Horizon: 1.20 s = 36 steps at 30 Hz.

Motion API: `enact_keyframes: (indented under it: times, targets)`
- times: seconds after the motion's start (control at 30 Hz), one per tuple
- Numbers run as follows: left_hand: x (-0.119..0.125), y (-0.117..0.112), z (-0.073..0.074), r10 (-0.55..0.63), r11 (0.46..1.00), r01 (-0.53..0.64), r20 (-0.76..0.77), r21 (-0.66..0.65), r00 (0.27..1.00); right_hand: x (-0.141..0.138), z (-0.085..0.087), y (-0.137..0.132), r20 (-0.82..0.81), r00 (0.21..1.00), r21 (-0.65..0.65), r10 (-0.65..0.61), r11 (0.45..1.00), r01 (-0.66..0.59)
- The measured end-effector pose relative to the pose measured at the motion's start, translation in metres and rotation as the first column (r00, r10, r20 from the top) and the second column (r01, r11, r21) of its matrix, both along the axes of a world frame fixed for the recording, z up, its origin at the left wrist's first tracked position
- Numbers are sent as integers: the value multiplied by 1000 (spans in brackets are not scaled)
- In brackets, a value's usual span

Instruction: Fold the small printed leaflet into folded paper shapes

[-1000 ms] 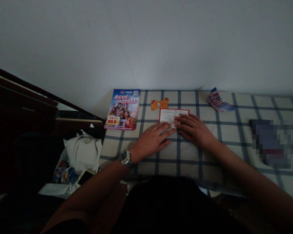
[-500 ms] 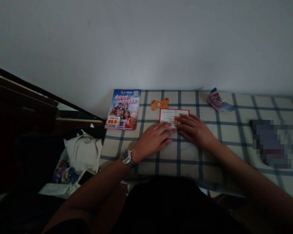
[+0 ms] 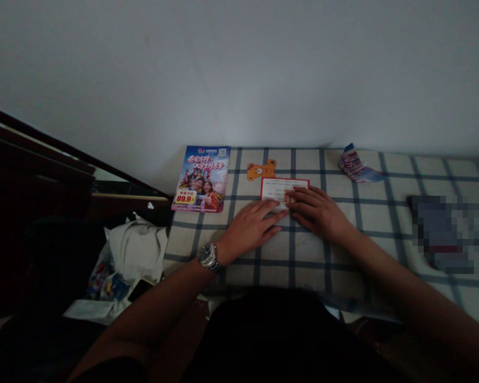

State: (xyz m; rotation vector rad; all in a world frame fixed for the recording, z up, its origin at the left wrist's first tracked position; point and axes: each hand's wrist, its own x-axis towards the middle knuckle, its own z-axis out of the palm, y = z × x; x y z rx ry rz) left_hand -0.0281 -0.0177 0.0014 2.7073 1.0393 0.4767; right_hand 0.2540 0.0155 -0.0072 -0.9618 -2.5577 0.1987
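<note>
A small white sheet of paper with a red border [image 3: 274, 190] and printed text lies flat on the checked tablecloth [image 3: 277, 268]. My left hand [image 3: 255, 226] rests across its lower left edge with the fingers stretched out. From the other side my right hand [image 3: 319, 215] lies flat over its lower right part, fingers extended, covering some red print. The fingertips of both hands nearly meet at the sheet's lower edge, which is partly hidden under them. A metal wristwatch [image 3: 208, 257] is on my left wrist.
A stack of colourful flyers [image 3: 201, 181] sits at the table's left end. Behind the sheet is a bear picture [image 3: 261, 170]. A folded flyer [image 3: 358, 167] stands at the back right, and a pixelated dark object [image 3: 441, 234] lies farther right. White bags [image 3: 138, 247] are below left.
</note>
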Motion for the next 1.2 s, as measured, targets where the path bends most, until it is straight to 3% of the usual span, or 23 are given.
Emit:
enact_keyframes:
  times: [0.27, 0.9, 1.2]
  targets:
    - [2, -2, 5, 11, 1000, -11, -44, 2, 999, -1, 3, -2, -6, 1000, 8, -7, 1000, 7]
    - [-6, 37, 12, -210, 978, 211, -59, 4, 976, -1, 2, 0, -13, 1000, -18, -2, 1000, 2]
    - [-4, 33, 14, -173, 985, 172, -85, -23, 981, 1, 2, 4, -7, 1000, -32, 25, 999, -26]
